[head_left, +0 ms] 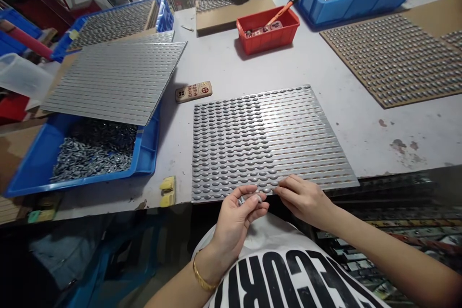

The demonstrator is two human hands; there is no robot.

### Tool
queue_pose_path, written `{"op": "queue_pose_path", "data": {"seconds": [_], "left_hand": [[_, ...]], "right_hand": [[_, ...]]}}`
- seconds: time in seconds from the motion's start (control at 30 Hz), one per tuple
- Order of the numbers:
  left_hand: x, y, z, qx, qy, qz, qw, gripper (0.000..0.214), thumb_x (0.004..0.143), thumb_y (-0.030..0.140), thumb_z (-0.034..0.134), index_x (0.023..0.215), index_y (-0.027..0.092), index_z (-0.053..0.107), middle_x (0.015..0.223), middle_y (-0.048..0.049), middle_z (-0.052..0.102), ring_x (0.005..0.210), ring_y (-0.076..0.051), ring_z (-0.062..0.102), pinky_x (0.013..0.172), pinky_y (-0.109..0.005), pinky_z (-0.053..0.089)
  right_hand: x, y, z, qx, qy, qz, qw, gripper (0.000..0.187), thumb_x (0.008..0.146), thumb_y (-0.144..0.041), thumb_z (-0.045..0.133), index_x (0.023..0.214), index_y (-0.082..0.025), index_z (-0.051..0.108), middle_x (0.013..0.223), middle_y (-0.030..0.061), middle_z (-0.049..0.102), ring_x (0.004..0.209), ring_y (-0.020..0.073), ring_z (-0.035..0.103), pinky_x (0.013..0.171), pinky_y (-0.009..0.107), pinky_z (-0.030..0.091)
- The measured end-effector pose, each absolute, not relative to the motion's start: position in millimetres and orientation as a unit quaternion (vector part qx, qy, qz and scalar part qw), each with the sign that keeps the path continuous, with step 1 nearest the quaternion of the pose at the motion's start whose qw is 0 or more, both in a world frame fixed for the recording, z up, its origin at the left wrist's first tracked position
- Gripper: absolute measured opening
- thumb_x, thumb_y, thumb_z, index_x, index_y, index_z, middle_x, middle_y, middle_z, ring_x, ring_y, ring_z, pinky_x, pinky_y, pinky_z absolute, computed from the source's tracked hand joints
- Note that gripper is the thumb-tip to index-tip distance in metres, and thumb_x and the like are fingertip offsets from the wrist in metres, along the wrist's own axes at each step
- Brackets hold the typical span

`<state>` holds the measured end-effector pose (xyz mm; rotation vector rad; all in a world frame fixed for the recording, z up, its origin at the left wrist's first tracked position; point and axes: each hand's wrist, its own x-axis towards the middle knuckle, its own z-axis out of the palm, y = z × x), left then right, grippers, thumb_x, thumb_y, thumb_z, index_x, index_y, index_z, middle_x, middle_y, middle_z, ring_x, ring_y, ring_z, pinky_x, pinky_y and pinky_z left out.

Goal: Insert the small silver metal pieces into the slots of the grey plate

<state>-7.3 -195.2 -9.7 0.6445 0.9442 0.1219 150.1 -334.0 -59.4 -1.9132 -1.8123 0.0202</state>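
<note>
Many ovals (232,145), long axes left-right; pieces (242,199) in left hand (233,221), direction unclear.

Bold black capitals (277,276) running upside down across the wearer's white T-shirt (260,231), the letters ECUR showing clearly, small red characters and a round red emblem (204,90) marking a phone case (194,92) lying on the tabletop (224,70), their wording staying too tiny for reading.

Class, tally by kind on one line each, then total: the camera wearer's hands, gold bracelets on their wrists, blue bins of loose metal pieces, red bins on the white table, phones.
Hands: 2 (left hand, right hand)
Gold bracelet: 1
Blue bins of loose metal pieces: 2 (left bin, right bin)
Red bin: 1
Phone: 1
Total: 7
</note>
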Motion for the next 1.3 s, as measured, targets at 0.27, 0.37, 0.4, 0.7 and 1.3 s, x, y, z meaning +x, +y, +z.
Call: {"op": "queue_pose_path", "data": {"seconds": [0.27, 0.37, 0.4, 0.7, 1.3], "left_hand": [[-9.3, -192.3, -15.4, 0.320, 0.440, 0.086, 0.835, 0.022, 0.078, 0.023, 0.073, 0.094, 0.012, 0.062, 0.082, -0.0048, 0.067, 0.066, -0.009, 0.061, 0.060, -0.019, 0.053], [-9.9, -189.9, -15.8, 0.319, 0.445, 0.098, 0.831, 0.023, 0.078, 0.023, 0.073, 0.095, 0.013, 0.063, 0.082, -0.0045, 0.066, 0.065, -0.008, 0.059, 0.058, -0.019, 0.052], [-9.9, -189.4, -16.1, 0.319, 0.448, 0.102, 0.829, 0.023, 0.077, 0.023, 0.074, 0.095, 0.013, 0.063, 0.082, -0.0044, 0.065, 0.066, -0.008, 0.058, 0.057, -0.019, 0.052], [-10.9, -190.9, -17.2, 0.322, 0.455, 0.106, 0.824, 0.025, 0.076, 0.024, 0.074, 0.095, 0.014, 0.063, 0.082, -0.0036, 0.063, 0.066, -0.008, 0.056, 0.057, -0.019, 0.051], [-9.9, -191.7, -15.3, 0.323, 0.455, 0.110, 0.823, 0.024, 0.077, 0.025, 0.074, 0.095, 0.014, 0.062, 0.081, -0.0027, 0.062, 0.066, -0.009, 0.055, 0.056, -0.020, 0.051]], "right_hand": [[150.8, -335.5, -58.5, -0.706, -0.659, 0.028, 0.259, 0.020, 0.093, -0.011, 0.047, 0.101, -0.017, 0.064, 0.088, 0.0072, 0.062, 0.081, 0.0178, 0.053, 0.069, 0.029, 0.044], [147.9, -332.5, -56.0, -0.710, -0.651, 0.008, 0.268, 0.017, 0.092, -0.012, 0.053, 0.102, -0.018, 0.064, 0.090, 0.0064, 0.063, 0.079, 0.0173, 0.051, 0.070, 0.029, 0.043], [146.4, -330.5, -55.1, -0.712, -0.650, -0.004, 0.265, 0.016, 0.091, -0.012, 0.054, 0.101, -0.019, 0.065, 0.088, 0.0058, 0.064, 0.078, 0.0172, 0.050, 0.070, 0.030, 0.042], [137.7, -314.0, -52.6, -0.713, -0.660, -0.038, 0.232, 0.017, 0.091, -0.014, 0.054, 0.082, -0.018, 0.068, 0.076, 0.0039, 0.061, 0.071, 0.0165, 0.044, 0.063, 0.031, 0.034], [153.1, -300.7, -45.4, -0.692, -0.694, -0.030, 0.199, 0.016, 0.090, -0.014, 0.054, 0.093, -0.020, 0.069, 0.084, 0.0051, 0.062, 0.074, 0.0171, 0.046, 0.064, 0.031, 0.033]]}}
